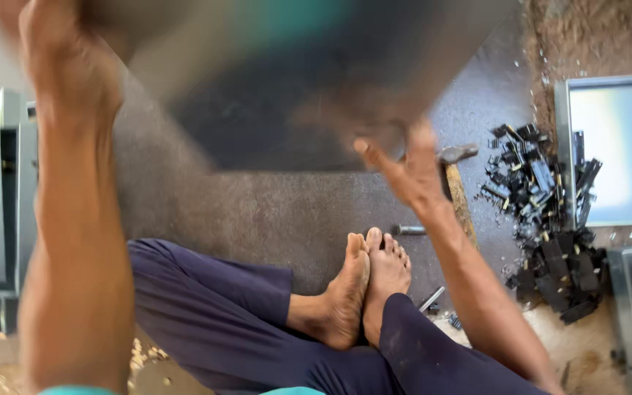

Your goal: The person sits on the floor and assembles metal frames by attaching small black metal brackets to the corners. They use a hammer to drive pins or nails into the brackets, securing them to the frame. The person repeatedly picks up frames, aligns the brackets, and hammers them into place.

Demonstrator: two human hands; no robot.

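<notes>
While the person sits cross-legged at the bottom of the frame, 2 bare feet (363,292) rest together on the dark mat (257,212). Above them, the right hand (407,172) grips the lower right edge of a large grey metal sheet (316,80), blurred across the top centre. The left hand (60,58), upper left, seems to hold the sheet's other side, though blur hides its fingers. A hammer (456,179) lies just beside the right wrist. At right sits a heap of black scraps (550,219); the sheet is raised, not yet laid down.
</notes>
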